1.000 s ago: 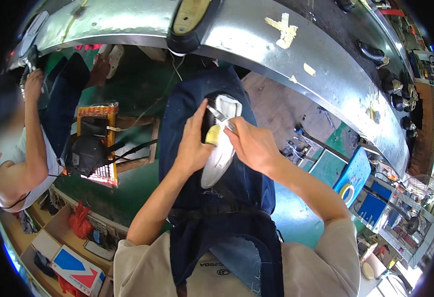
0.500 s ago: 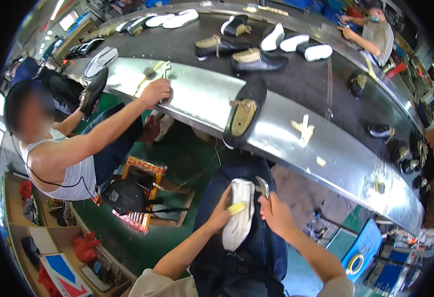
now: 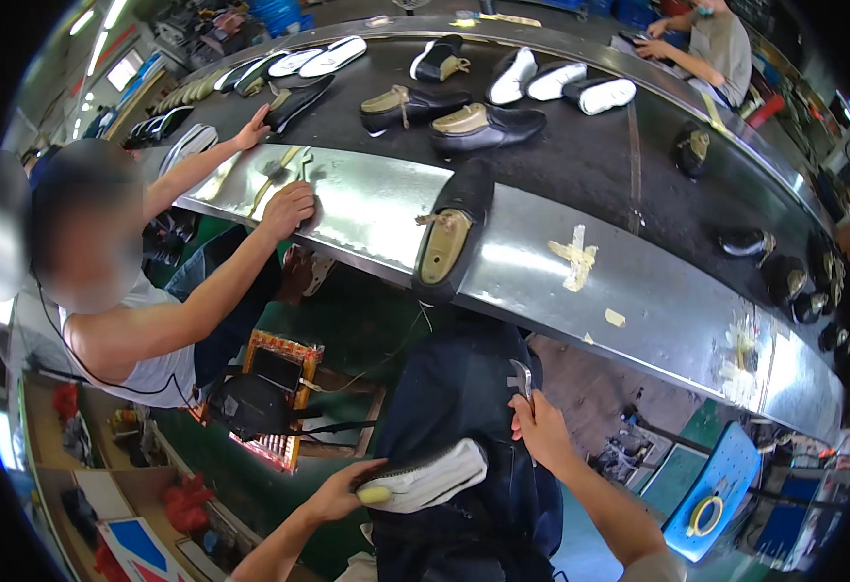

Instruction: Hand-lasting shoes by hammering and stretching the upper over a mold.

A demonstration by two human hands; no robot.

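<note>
My left hand (image 3: 336, 493) grips one end of a shoe (image 3: 435, 477), with its whitish bottom turned up over my lap. A yellow patch shows at the gripped end, and a dark edge runs along its far side. My right hand (image 3: 541, 427) is closed round the handles of metal pincers (image 3: 522, 378), held upright over my right thigh, apart from the shoe. Ahead of my knees a black shoe with a tan inside (image 3: 444, 250) lies across the bench's metal edge (image 3: 512, 262).
A dark conveyor belt (image 3: 580, 145) carries several black shoes. To my left, a co-worker's one hand (image 3: 253, 128) touches a shoe on the belt; the other rests by a metal tool. A stool (image 3: 279, 373) stands left, a blue stool (image 3: 711, 495) right. Another person sits beyond the belt.
My left hand has drawn the shoe down and left, turning it from lengthwise to crosswise. My right hand stays near its place with the pincers. The co-worker has put a shoe onto the belt.
</note>
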